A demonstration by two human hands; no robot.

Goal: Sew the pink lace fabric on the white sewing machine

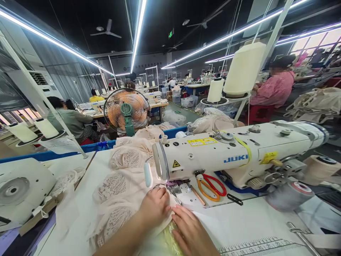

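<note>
Cream lace-trimmed fabric (pixel 128 192) lies in folds at the left of the sewing machine (pixel 202 156) and reaches under its needle area. My left hand (pixel 156 204) has its fingers bent and closed on this fabric, just in front of the presser foot. Close beside it, my right hand (pixel 189 225) grips the fabric's edge with its fingertips, near the left fingers. Beneath the hands shows a yellowish, shiny strip (pixel 171 238), its kind unclear. Scissors with red and orange handles (pixel 211 186) lie on the machine bed, right of the needle.
A ruler strip (pixel 261 245) marks the table's front edge. Thread cones (pixel 243 69) stand on a rack behind, with more spools (pixel 290 195) at right. A fan (pixel 127 110) stands beyond the table. Other people (pixel 277 83) sit at machines nearby. Another machine (pixel 21 192) is at left.
</note>
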